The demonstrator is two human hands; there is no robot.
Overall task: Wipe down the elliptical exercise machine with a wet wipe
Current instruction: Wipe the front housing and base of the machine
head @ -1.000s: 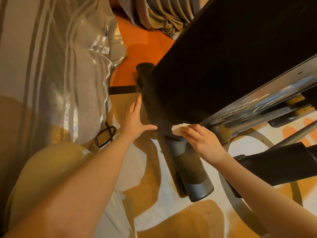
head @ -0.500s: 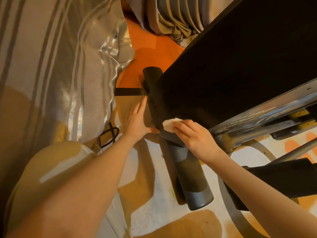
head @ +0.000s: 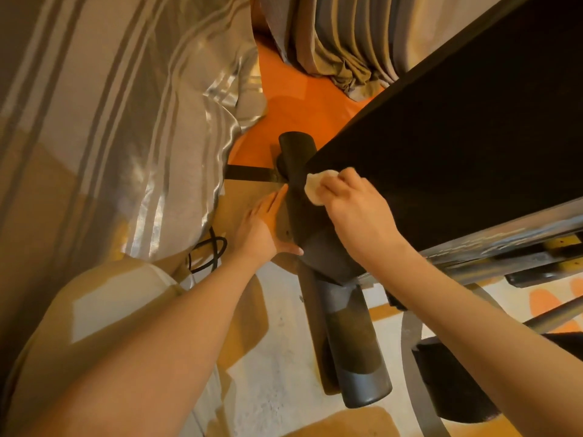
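Progress at the elliptical's black matte housing (head: 441, 146): the right hand (head: 356, 212), fingers clamped on one crumpled white wet wipe (head: 315, 187), has slid up its lower edge to the front tip in a second. One left hand (head: 262, 228), fingers straight, steadies the dark cylindrical base bar (head: 347, 335); lower housing appears covered.

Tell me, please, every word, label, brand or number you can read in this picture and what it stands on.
None can be read.
Silver rail of the elliptical machine: a row of pale marks that may be print, too blurred to read.
Yellow patches on the frame below the rail: possibly stickers, no legible text.
The wet wipe, gripped by the right hand, and the dark housing show no lettering; nor does the bar beside the left hand.
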